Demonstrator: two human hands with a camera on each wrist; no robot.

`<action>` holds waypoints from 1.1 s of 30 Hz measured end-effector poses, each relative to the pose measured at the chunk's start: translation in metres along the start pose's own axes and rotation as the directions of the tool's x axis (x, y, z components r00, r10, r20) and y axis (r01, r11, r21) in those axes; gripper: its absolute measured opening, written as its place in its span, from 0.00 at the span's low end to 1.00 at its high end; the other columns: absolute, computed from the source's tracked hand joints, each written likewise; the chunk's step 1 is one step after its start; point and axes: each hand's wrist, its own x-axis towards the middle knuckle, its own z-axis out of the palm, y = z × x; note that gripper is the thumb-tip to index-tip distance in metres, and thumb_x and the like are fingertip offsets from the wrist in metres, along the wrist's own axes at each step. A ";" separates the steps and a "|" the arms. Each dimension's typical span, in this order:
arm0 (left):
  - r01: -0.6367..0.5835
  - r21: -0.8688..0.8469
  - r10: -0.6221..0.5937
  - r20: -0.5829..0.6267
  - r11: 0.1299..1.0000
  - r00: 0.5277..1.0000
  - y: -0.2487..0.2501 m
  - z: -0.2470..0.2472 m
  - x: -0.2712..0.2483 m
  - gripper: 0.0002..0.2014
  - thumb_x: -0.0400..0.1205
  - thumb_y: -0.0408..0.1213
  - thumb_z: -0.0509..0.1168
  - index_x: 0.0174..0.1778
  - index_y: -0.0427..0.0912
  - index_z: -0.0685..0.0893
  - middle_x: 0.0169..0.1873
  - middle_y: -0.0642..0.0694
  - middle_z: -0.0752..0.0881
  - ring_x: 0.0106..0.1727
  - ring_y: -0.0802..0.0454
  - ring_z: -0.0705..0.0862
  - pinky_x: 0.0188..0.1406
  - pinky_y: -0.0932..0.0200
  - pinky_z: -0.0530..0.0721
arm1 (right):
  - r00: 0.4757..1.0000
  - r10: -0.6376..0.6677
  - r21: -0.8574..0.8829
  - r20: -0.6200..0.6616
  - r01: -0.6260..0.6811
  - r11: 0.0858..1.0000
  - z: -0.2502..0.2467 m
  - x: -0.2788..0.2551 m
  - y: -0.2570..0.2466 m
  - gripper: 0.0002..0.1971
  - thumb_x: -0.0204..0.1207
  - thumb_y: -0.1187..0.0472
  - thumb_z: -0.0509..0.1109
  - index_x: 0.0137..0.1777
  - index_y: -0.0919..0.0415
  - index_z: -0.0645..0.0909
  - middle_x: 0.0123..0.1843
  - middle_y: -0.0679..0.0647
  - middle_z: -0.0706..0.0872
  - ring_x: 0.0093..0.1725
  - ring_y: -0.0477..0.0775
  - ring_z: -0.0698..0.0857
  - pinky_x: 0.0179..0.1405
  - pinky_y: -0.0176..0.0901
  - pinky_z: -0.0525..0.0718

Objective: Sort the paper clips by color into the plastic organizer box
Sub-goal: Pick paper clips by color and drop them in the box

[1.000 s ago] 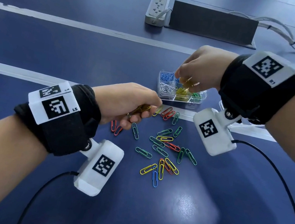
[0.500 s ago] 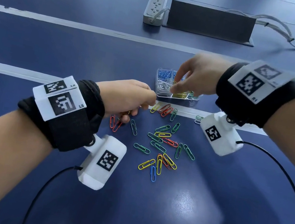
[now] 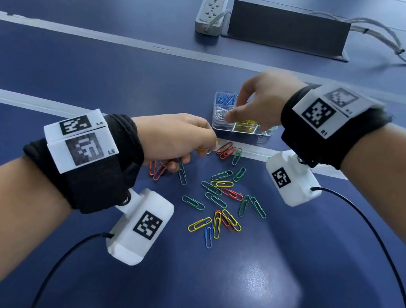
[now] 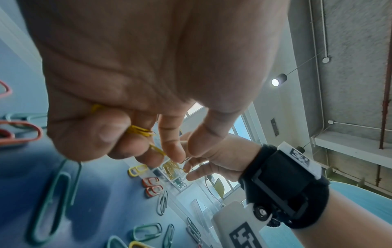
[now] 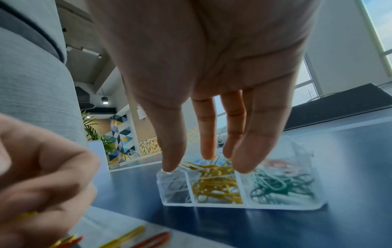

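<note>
A clear plastic organizer box [image 3: 262, 135] sits beyond the white line and holds blue, white, yellow and green clips in separate compartments. My right hand [image 3: 241, 114] hovers just above it. Its fingers [image 5: 171, 151] hang straight over the yellow compartment [image 5: 214, 186] and hold nothing. To the box's left and nearer to me, my left hand [image 3: 192, 152] grips a small bunch of yellow clips [image 4: 140, 130] in curled fingers. Several loose paper clips [image 3: 220, 200], green, yellow, red and blue, lie scattered on the dark blue table [image 3: 281, 289] in front of the box.
A grey power strip [image 3: 211, 14] and a black panel [image 3: 288, 30] with grey cables [image 3: 379, 38] stand at the far edge. White tape lines [image 3: 82, 30] cross the table. Black cables [image 3: 394, 263] trail from both wrist cameras.
My right hand, which pinched yellow clips over the box, has lowered and straightened its fingers, now holding nothing. My left hand has stayed in place with its yellow clips.
</note>
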 end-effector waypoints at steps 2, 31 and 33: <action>0.003 0.008 -0.003 0.005 1.000 1.000 0.001 0.001 -0.001 0.05 0.73 0.40 0.63 0.40 0.43 0.78 0.34 0.50 0.77 0.26 0.53 0.69 0.17 0.66 0.67 | 1.000 0.006 0.004 -0.003 -0.006 1.000 0.001 0.002 -0.001 0.09 0.70 0.49 0.75 0.45 0.52 0.85 0.32 0.47 0.83 0.37 0.52 0.86 0.43 0.41 0.84; -0.028 -0.207 -0.001 -0.137 0.978 0.991 0.010 -0.002 0.009 0.14 0.79 0.21 0.52 0.43 0.44 0.75 0.37 0.42 0.72 0.29 0.52 0.70 0.21 0.62 0.71 | 1.000 -0.021 -0.034 -0.023 0.020 0.999 -0.007 0.006 0.014 0.05 0.73 0.59 0.71 0.40 0.48 0.87 0.30 0.44 0.83 0.28 0.46 0.80 0.34 0.35 0.79; -0.043 -0.285 -0.004 -0.165 0.958 0.986 0.017 -0.002 0.013 0.16 0.79 0.18 0.50 0.44 0.44 0.74 0.35 0.44 0.72 0.30 0.53 0.71 0.22 0.64 0.73 | 1.000 -0.028 -0.064 -0.006 0.028 0.998 -0.007 0.004 0.015 0.07 0.73 0.60 0.68 0.41 0.47 0.87 0.32 0.43 0.83 0.29 0.45 0.80 0.35 0.36 0.80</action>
